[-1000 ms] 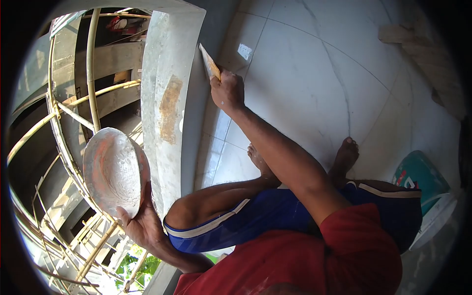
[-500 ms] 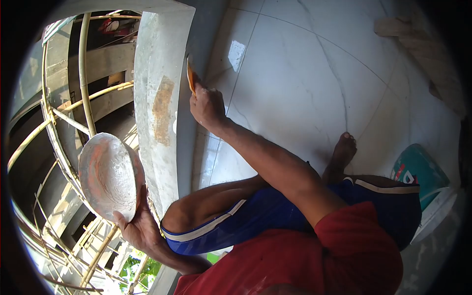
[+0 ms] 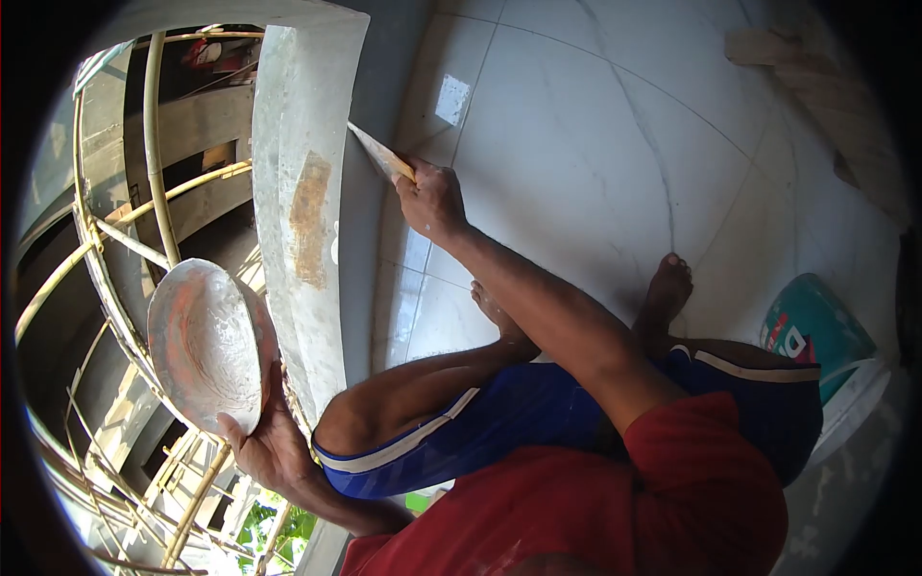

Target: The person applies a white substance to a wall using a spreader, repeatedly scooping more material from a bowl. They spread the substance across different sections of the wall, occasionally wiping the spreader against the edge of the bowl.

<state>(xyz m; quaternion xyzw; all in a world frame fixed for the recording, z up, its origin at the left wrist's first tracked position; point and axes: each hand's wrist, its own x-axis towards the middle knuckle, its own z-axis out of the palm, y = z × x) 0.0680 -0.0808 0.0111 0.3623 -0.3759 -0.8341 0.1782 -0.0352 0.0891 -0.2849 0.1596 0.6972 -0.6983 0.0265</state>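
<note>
My left hand [image 3: 272, 444] grips the rim of a round, shallow bowl [image 3: 182, 336], thumb over the near edge and fingers beneath. Its reddish inside is smeared with whitish paste. In my right hand [image 3: 434, 204] is a putty knife [image 3: 382, 154] with an orange-yellow handle. The knife's pale, coated blade points up and left, its tip right at the edge of a grey plastered ledge [image 3: 298, 106]. On the ledge's face there is a rough brown patch [image 3: 310, 221], left of and below the blade.
Bamboo scaffolding [image 3: 157, 144] stands outside, left of the ledge, with a drop beyond. Glossy white tiles [image 3: 557, 144] cover the floor on the right. A teal bucket [image 3: 816, 312] sits by my leg, and wooden pieces [image 3: 797, 72] lie at the upper right.
My right hand has moved slightly right and down, and the putty knife has turned so that its blade face shows. The bowl stays in my left hand. The view has shifted a little.
</note>
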